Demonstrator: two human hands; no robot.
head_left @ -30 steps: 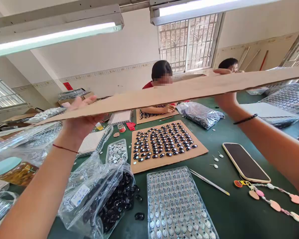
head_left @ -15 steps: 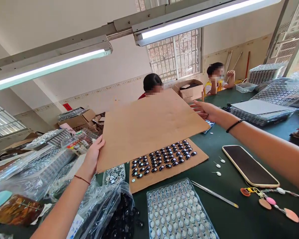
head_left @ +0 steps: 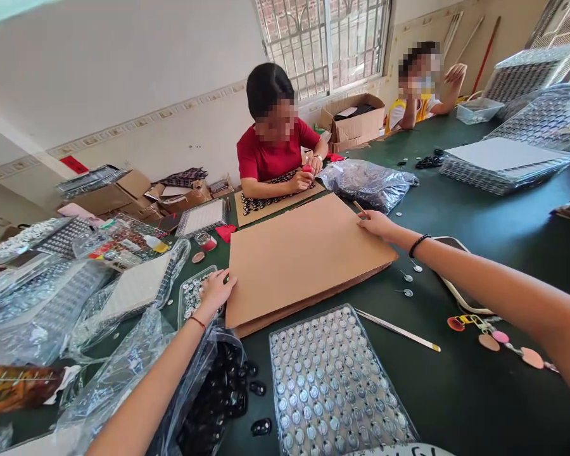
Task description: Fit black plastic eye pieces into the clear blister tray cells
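Both my hands hold a plain brown cardboard sheet level above the table, by its opposite sides. My left hand grips the left edge, thumb on top. At the far right corner, my right hand pinches the sheet, and a thin brown stick pokes up from its fingers. Just beneath lies a second cardboard sheet, its front edge showing; what is on it is hidden. Beside my left hand stands a clear box of small round pieces.
In front sits a clear tray of round silvery pieces, with tweezers to its right. Black pieces spill from a plastic bag. A phone lies under my right forearm. Across the table, a person in red works over another cardboard.
The cardboard sheet has come down over the lower one, covering its rows of glossy black pieces. My hands moved down with it. The view has tilted downward, showing more of the person opposite.
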